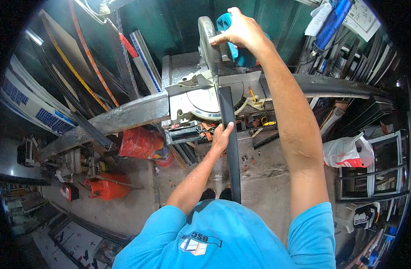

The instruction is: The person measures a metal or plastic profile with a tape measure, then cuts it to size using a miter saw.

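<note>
A mitre saw (201, 96) stands on a long metal bench (124, 114) in front of me, its round blade guard (208, 45) raised. My right hand (239, 29) grips the saw's teal handle (230, 47) at the top. A long dark metal bar (230, 143) lies across the saw's turntable and runs back toward my body. My left hand (222, 136) holds this bar just in front of the saw base.
An orange container (140, 142) and red tools (107, 187) sit on the concrete floor at left. Framed panels and profiles lean against the left wall (57, 89). A white plastic bag (347, 152) and stacked frames (376, 175) are at right.
</note>
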Tool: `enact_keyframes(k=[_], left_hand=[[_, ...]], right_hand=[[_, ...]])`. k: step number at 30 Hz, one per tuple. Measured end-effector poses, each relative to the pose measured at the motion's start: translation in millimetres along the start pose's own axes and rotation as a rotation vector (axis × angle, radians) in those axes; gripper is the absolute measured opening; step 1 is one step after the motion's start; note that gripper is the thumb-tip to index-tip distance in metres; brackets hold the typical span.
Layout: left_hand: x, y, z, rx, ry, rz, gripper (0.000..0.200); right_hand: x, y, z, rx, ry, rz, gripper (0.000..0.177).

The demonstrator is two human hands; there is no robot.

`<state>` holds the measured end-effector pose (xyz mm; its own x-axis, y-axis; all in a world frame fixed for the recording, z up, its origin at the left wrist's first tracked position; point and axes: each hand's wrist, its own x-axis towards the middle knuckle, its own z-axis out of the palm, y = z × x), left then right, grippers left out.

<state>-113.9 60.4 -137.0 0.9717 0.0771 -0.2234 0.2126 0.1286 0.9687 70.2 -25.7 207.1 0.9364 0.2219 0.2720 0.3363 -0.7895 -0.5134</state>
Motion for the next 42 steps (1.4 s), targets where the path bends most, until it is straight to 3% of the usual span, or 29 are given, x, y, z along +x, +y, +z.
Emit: enact_keyframes(k=[3, 6, 13, 15, 19, 42], left_hand=[[0.5, -0.4, 0.5, -0.023, 0.001, -0.004, 0.045], [-2.3, 3.8, 0.3, -0.011, 0.007, -0.006, 0.045], [-2.6, 4.7, 0.3, 0.027, 0.021, -0.03, 0.046], [-1.2, 1.9, -0.1, 0.035, 0.02, -0.022, 0.047], [-3.9, 5.3, 1.7, -0.029, 0.007, -0.022, 0.044], [-3.9, 7.2, 0.1, -0.004, -0.009, -0.04, 0.044]], right_hand=[[4.1, 11.4, 14.7, -0.084, 0.129, -0.076, 0.117], [-3.5, 5.2, 6.6, -0.025, 0.035, -0.021, 0.121], [-10.4, 6.6, 11.6, -0.056, 0.081, -0.037, 0.12], [-13.2, 8.5, 13.6, -0.054, 0.138, -0.074, 0.103], [-20.4, 7.3, 11.8, -0.04, 0.142, -0.078, 0.102], [-24.6, 8.3, 14.3, -0.02, 0.101, -0.063, 0.118]])
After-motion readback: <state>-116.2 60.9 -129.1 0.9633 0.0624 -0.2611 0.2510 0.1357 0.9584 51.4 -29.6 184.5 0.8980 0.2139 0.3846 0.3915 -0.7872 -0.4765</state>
